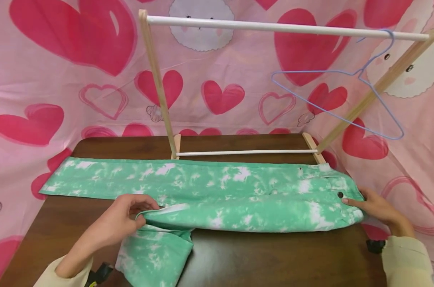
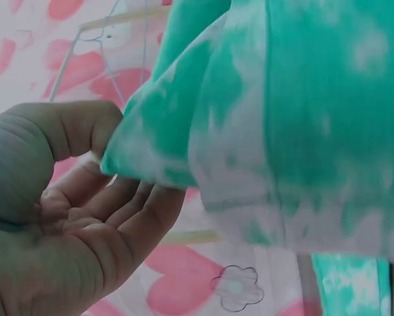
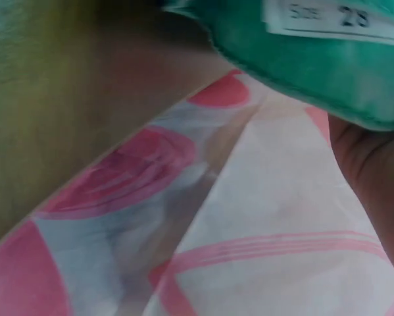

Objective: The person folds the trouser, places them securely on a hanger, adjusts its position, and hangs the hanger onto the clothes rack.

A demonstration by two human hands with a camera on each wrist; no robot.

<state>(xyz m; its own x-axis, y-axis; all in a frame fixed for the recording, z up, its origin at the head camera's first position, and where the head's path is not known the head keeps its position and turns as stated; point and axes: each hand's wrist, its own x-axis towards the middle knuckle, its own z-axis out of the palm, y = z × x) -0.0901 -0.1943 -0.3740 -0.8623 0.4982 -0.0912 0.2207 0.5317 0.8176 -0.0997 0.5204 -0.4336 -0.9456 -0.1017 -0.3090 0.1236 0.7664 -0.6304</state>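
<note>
Green-and-white tie-dye trousers [image 1: 231, 179] lie lengthwise across the table, waist to the right. The far leg is stretched flat to the left; the near leg is bent, its lower part [image 1: 154, 255] hanging toward the front edge. My left hand [image 1: 112, 221] pinches a fold of the near leg between thumb and fingers; the left wrist view shows a corner of cloth [image 2: 157, 141] in that pinch. At the waistband, my right hand [image 1: 379, 205] holds the edge, thumb on top beside a dark button [image 1: 340, 195]. A size label [image 3: 341, 16] shows inside the waistband.
Behind the trousers stands a wooden-sided rack [image 1: 159, 83] with a white top rail [image 1: 256, 26]. A blue wire hanger [image 1: 331, 71] hangs at its right end. Pink heart-print cloth [image 1: 105, 95] surrounds the dark wooden table [image 1: 260, 259].
</note>
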